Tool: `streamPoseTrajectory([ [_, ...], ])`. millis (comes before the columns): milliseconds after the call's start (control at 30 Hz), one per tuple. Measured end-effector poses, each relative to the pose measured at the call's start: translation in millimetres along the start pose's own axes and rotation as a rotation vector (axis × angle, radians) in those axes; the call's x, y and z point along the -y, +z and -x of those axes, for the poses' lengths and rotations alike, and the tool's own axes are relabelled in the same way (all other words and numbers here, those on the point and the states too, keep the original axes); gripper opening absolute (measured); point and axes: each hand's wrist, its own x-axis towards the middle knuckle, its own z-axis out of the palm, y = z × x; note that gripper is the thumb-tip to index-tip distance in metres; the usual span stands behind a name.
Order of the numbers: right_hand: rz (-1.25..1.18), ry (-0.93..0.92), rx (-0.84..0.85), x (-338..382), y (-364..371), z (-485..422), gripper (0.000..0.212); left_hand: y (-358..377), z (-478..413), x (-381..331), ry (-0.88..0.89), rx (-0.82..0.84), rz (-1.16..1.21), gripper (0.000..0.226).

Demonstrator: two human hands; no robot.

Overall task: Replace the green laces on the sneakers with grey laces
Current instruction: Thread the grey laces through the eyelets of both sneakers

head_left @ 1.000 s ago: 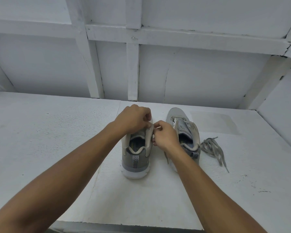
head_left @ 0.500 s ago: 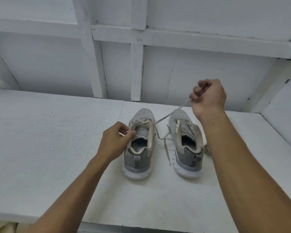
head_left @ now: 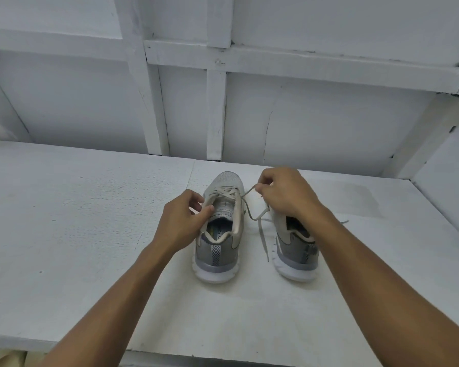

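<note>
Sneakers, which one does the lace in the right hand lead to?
The left sneaker, pinched by the left hand: the lace runs from its eyelets to the right hand over the right sneaker.

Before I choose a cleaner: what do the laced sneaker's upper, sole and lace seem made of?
Upper: probably knit mesh textile, matte; a fine weave shows at the toe. Sole: white foam or rubber, thick, smooth and matte. Lace: flat woven fabric, pale; it hangs limp.
</note>
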Motion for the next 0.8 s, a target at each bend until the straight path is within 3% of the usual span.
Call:
streamPoseTrajectory([
  [167, -0.072, 0.035, 0.071, -5, -10, 4, 0.009, -4, -21, -30, 0.136, 0.103, -0.119, 0.039],
  [267, -0.105, 0.033, 0.03, -1, -7, 8, 0.005, 7, -48, -58, 0.295, 0.325, -0.314, 0.036],
  [400, -0.15, 0.087, 0.024, -3, 1, 11, 0.008, 29, -80, -75, 0.243, 0.649, -0.698, 0.049],
  [500, -0.151, 0.125, 0.071, -9, 3, 15, 0.026, 35, -85, -82, 0.238, 0.732, -0.877, 0.039],
  [567, -0.163, 0.134, 0.097, -13, 2, 17, 0.035, 35, -82, -87, 0.254, 0.722, -0.872, 0.037],
  [667, -0.2, 0.133, 0.057, -18, -5, 17, 0.033, 30, -77, -91, 0.242, 0.683, -0.769, 0.039],
  [800, -0.406, 0.175, 0.049, -16, -9, 16, 0.03, 15, -71, -97, 0.222, 0.631, -0.441, 0.025],
])
